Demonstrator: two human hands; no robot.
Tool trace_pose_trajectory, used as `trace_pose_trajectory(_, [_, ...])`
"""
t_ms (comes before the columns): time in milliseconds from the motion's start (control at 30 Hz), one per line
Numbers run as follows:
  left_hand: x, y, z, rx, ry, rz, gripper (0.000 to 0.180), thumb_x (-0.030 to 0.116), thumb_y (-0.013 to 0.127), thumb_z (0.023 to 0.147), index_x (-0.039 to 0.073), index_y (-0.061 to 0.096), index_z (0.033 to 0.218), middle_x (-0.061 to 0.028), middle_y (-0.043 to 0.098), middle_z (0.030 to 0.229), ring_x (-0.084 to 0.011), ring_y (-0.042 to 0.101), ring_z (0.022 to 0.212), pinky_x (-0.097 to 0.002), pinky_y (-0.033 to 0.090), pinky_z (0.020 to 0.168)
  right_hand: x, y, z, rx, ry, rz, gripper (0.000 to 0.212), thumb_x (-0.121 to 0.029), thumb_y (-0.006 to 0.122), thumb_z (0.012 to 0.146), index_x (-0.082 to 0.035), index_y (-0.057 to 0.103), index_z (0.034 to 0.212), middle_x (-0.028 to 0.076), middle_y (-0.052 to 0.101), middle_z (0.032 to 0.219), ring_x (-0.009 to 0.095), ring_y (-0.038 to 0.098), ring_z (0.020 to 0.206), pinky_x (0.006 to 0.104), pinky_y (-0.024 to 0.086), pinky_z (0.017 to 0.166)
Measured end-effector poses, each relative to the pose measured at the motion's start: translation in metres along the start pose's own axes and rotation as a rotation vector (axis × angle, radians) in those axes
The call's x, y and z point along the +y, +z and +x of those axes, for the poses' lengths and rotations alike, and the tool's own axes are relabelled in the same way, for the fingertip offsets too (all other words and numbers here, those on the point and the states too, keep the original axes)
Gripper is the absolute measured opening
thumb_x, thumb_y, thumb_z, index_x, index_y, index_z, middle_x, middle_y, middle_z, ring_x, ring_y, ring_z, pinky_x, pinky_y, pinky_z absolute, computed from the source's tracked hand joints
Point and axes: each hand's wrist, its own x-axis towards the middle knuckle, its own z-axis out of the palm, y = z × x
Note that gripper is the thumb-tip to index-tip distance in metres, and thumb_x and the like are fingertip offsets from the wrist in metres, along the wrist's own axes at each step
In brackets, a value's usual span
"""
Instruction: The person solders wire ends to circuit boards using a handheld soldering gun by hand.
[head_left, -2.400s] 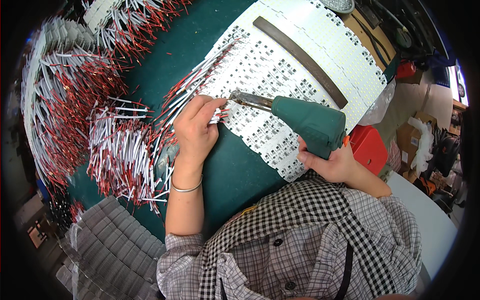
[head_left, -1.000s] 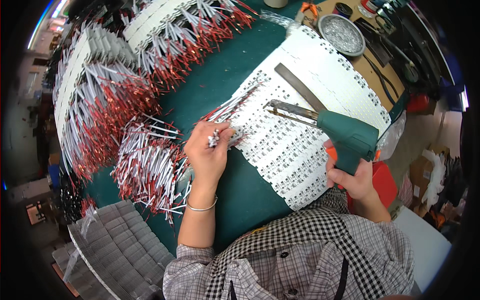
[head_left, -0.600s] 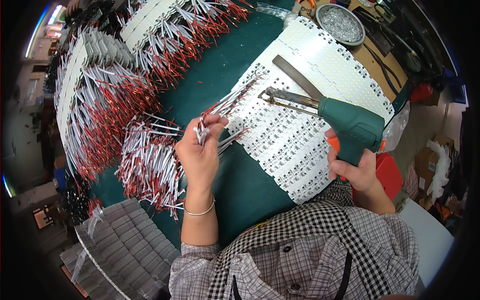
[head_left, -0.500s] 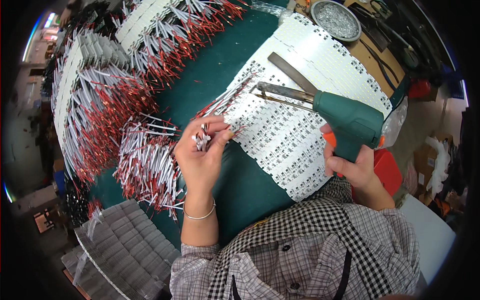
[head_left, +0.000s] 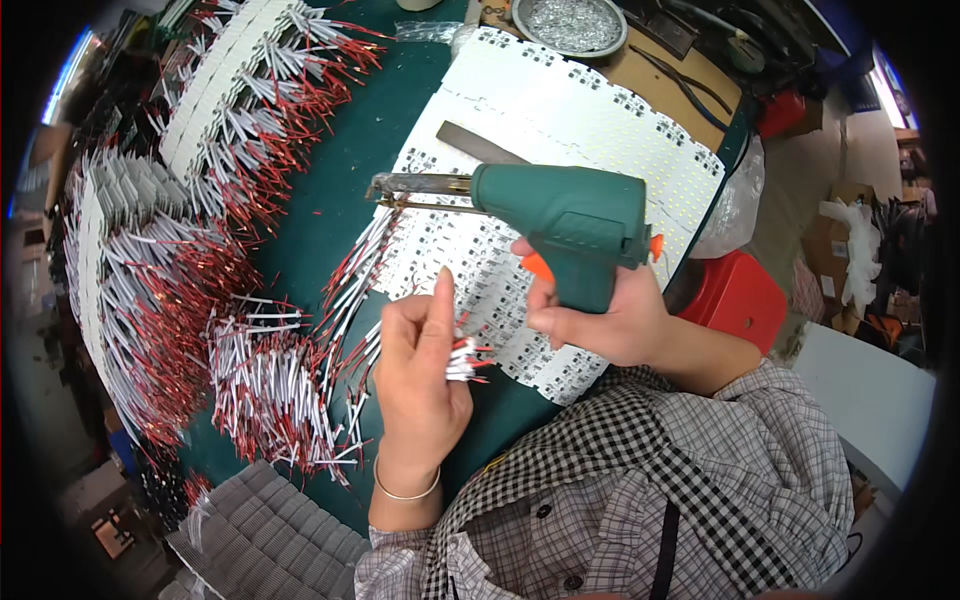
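Observation:
My right hand (head_left: 625,325) is closed around the grip of a green soldering gun (head_left: 565,205) with an orange trigger. Its metal tip points left, over the left edge of a white sheet of LED circuit boards (head_left: 560,100). Along that edge lies a row of red and white wires (head_left: 352,265), their ends by the board pads. In my left hand (head_left: 415,380), fingers curled, is a small bunch of red and white wires (head_left: 462,362), its cut ends sticking out to the right. This hand is just below the sheet's left part, and its fingertips are partly hidden.
A loose pile of wires (head_left: 270,385) lies left of my left hand. Stacked wired boards (head_left: 95,290) stand at the far left. A flat metal bar (head_left: 480,142) rests on the sheet. Behind are a metal bowl (head_left: 570,25) and pliers (head_left: 685,85); a red stool (head_left: 735,300) stands right.
The soldering gun has moved left, its tip now by the sheet's left edge. My left hand has turned, bringing the wire bunch to its right side. The whole view has shifted.

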Motion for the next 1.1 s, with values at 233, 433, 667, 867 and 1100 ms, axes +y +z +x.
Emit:
trace_pose_trajectory(233, [0.008,0.019,-0.005,-0.057,0.098,0.045,0.072,-0.012,0.063,0.059,0.006,0.057,0.128,-0.0062,0.057,0.087,-0.0182,0.061,0.064,-0.0314,0.051,0.052,0.002,0.007,0.001,0.121,-0.009,-0.043,0.025,0.001,0.069,0.076,0.000,0.058,0.099,0.002,0.065,0.079,0.006,0.060,0.070,0.0231,0.051,0.063])
trace_pose_trajectory(433, [0.017,0.021,-0.005,-0.004,0.081,0.098,0.057,-0.003,0.067,0.061,0.000,0.064,0.118,-0.0054,0.057,0.080,-0.0194,0.059,0.063,-0.0299,0.049,0.052,0.004,0.005,-0.002,0.104,-0.008,-0.019,0.053,0.010,0.063,0.081,0.004,0.043,0.130,0.008,0.062,0.093,0.009,0.060,0.078,0.0233,0.051,0.064])
trace_pose_trajectory(667, [0.011,0.016,-0.010,0.165,0.195,0.036,0.041,0.000,0.072,0.058,-0.001,0.071,0.099,-0.0108,0.065,0.077,-0.0181,0.061,0.058,-0.0264,0.049,0.050,0.003,0.005,-0.002,0.063,0.013,-0.054,0.056,0.011,0.063,0.079,0.002,0.043,0.130,0.011,0.061,0.101,0.010,0.061,0.082,0.0237,0.053,0.065])
trace_pose_trajectory(867, [0.009,0.020,-0.007,0.217,0.261,0.091,0.042,0.001,0.071,0.059,0.001,0.071,0.101,-0.0093,0.064,0.082,-0.0180,0.057,0.061,-0.0270,0.047,0.051,0.002,0.011,0.002,0.224,0.023,0.003,0.022,0.001,0.069,0.073,-0.001,0.061,0.093,0.002,0.067,0.077,0.007,0.061,0.073,0.0243,0.051,0.066])
trace_pose_trajectory(1100, [0.007,0.019,-0.009,0.164,0.276,0.089,0.045,0.002,0.069,0.057,0.000,0.071,0.102,-0.0090,0.061,0.080,-0.0186,0.056,0.061,-0.0275,0.046,0.051,0.003,0.011,0.004,0.225,0.009,0.053,0.019,0.002,0.069,0.073,0.000,0.060,0.090,0.001,0.065,0.078,0.006,0.060,0.074,0.0245,0.051,0.069])
